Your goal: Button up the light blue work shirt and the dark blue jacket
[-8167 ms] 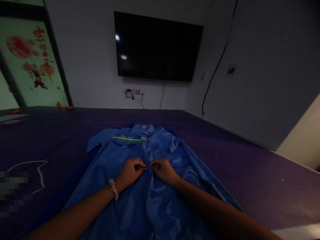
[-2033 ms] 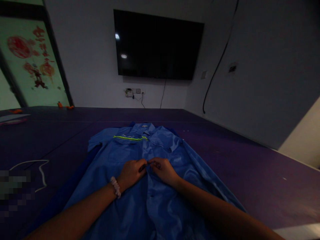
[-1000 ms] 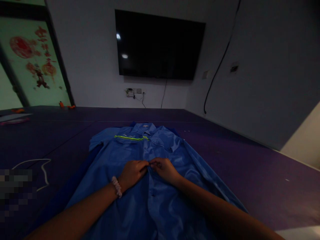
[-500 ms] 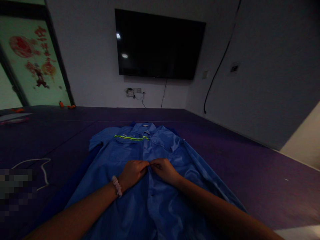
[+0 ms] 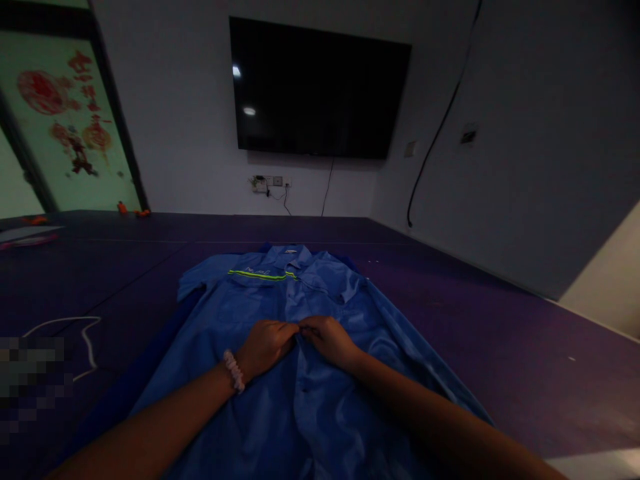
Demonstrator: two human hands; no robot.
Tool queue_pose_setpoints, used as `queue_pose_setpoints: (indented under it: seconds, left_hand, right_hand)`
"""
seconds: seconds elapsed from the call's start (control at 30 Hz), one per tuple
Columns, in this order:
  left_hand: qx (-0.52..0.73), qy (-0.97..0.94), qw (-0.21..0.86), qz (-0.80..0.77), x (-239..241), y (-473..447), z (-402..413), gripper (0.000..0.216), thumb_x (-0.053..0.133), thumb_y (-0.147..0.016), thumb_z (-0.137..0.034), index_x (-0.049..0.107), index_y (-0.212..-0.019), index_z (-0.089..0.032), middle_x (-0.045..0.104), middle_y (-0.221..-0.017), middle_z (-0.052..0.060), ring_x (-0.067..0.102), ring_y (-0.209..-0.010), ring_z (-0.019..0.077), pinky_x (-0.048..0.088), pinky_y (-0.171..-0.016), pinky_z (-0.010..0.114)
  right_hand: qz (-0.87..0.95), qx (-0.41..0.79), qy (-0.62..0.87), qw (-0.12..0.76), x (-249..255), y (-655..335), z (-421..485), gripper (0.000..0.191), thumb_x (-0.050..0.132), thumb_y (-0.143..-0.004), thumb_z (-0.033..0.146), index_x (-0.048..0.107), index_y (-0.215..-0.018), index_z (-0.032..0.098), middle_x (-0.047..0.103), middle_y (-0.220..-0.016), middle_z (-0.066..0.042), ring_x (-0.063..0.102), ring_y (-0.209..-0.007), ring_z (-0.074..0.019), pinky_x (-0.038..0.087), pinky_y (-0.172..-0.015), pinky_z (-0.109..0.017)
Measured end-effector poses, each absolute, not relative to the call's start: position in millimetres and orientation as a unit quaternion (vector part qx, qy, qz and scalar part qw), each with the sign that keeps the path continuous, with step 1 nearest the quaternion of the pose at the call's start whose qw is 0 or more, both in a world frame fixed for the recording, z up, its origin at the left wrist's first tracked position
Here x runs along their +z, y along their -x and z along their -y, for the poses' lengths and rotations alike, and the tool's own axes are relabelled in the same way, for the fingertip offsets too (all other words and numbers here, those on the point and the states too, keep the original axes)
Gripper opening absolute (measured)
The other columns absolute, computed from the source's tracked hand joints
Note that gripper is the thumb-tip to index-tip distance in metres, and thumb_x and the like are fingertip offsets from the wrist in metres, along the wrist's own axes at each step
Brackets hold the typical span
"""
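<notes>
Shirt [image 5: 240, 307] lies spread, front up, on purple floor [image 5: 480, 333], collar pointing away. Left hand [image 5: 267, 343] and right hand [image 5: 327, 339] meet at its front opening, both pinching cloth. 1 dark television [image 5: 320, 90] hangs beyond

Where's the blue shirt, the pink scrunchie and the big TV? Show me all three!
Blue shirt [image 5: 320, 383]: head view, on its front, partway down.
Pink scrunchie [image 5: 234, 371]: head view, on the middle of its ruffled band.
Big TV [image 5: 318, 91]: head view, on the dark screen's middle.
</notes>
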State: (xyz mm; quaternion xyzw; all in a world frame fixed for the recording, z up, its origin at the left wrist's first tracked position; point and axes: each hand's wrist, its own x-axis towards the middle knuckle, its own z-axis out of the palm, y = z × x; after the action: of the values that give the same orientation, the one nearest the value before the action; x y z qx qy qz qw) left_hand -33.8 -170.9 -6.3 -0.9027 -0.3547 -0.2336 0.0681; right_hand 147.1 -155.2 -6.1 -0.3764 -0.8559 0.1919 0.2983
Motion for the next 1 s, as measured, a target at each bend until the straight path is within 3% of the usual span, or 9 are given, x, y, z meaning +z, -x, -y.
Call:
queue_pose_setpoints:
  seconds: [0.3,0.57,0.8,1.0]
  left_hand:
    - [-0.266,0.903,0.071,0.329,-10.8,35.4,168.9,0.019,0.039,-0.084,-0.016,0.057,-0.090,-0.016,0.066,-0.079,0.004,0.060,-0.069,0.0147,0.043,-0.062,0.024]
    - [-0.284,0.902,0.061,0.320,-9.4,34.9,170.2,0.019,0.041,-0.081,-0.013,0.057,-0.091,-0.017,0.066,-0.078,0.003,0.060,-0.069,0.0140,0.043,-0.062,0.024]
    - [-0.270,0.902,0.030,0.336,-7.4,33.8,170.9,0.019,0.044,-0.077,-0.012,0.057,-0.089,-0.016,0.066,-0.079,0.003,0.059,-0.071,0.0146,0.041,-0.063,0.024]
    - [-0.250,0.896,0.007,0.367,-4.0,32.7,172.6,0.009,0.050,-0.072,-0.014,0.057,-0.075,-0.016,0.061,-0.069,0.002,0.054,-0.062,0.0126,0.037,-0.058,0.022]
  right_hand:
    - [0.889,0.088,0.401,0.204,0.8,-148.4,157.8,0.028,0.038,-0.086,0.019,0.059,-0.104,0.022,0.063,-0.103,-0.005,0.058,-0.092,-0.0162,0.043,-0.078,-0.025]
    - [0.907,-0.035,0.413,0.068,15.2,-144.4,166.7,0.028,0.031,-0.088,0.017,0.050,-0.107,0.021,0.061,-0.100,-0.006,0.061,-0.080,-0.0178,0.043,-0.061,-0.023]
    - [0.907,-0.043,0.414,0.065,13.6,-142.6,167.1,0.026,0.030,-0.088,0.021,0.050,-0.104,0.017,0.060,-0.100,-0.008,0.060,-0.080,-0.0187,0.042,-0.060,-0.024]
    - [0.901,0.010,0.420,0.108,15.5,-143.6,169.5,0.026,0.034,-0.087,0.022,0.052,-0.105,0.020,0.060,-0.104,-0.005,0.059,-0.087,-0.0171,0.042,-0.068,-0.024]
